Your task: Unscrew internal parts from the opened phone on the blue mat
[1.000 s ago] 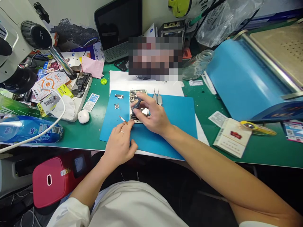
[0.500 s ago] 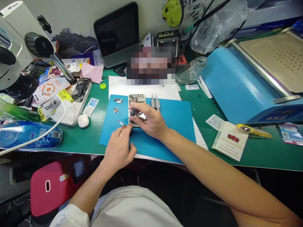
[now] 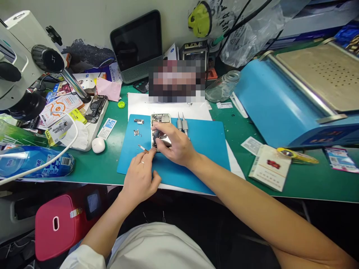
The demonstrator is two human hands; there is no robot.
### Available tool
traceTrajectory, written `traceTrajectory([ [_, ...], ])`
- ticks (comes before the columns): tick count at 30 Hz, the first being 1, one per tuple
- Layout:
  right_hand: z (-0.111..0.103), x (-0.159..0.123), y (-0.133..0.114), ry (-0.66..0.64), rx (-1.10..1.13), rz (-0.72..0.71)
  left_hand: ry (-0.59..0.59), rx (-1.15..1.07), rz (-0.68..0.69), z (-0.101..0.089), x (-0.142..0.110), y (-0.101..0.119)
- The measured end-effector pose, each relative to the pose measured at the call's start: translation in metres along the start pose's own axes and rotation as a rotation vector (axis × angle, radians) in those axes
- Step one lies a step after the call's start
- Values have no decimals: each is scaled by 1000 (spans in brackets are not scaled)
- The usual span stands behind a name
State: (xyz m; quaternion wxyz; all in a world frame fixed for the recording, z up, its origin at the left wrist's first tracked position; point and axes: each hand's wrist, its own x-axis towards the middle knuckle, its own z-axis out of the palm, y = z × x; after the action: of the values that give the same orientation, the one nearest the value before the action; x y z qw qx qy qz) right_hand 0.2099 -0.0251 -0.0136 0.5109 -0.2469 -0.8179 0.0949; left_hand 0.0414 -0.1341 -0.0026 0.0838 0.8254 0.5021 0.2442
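"Two hands were at the opened phone (image 3: 165, 118); where did it lie, and what did they grasp?"

"It lay on the blue mat (image 3: 202, 149) on the green table (image 3: 112, 157); the right hand (image 3: 179, 145) pinched a dark, driver-like tool (image 3: 156, 136) over its lower part; the left hand (image 3: 138, 177) had its fingertips by the lower edge, at a thin white-and-brown stick (image 3: 142, 148); whether it gripped that, I couldn't tell."

"What could have gone wrong from there?"

"A slip, I judged; a tilted tool or too much push might have scraped the exposed innards; a weak brace could have let the phone turn."

"And the loose pieces?"

"The upper metal part (image 3: 138, 121) and lower metal part (image 3: 136, 132) lay left of the phone; a careless sweep could have scattered them; the two grey tools (image 3: 180, 124) lay close beside the right knuckles, easily knocked."
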Motion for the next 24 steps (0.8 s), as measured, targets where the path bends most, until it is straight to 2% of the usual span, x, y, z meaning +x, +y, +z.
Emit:
traceTrajectory([
  [13,1,0,-1,12,-18,-34,-4,0,-7,0,0,1],
  [24,3,-6,1,20,32,79,-18,-19,-22,0,-1,1],
])
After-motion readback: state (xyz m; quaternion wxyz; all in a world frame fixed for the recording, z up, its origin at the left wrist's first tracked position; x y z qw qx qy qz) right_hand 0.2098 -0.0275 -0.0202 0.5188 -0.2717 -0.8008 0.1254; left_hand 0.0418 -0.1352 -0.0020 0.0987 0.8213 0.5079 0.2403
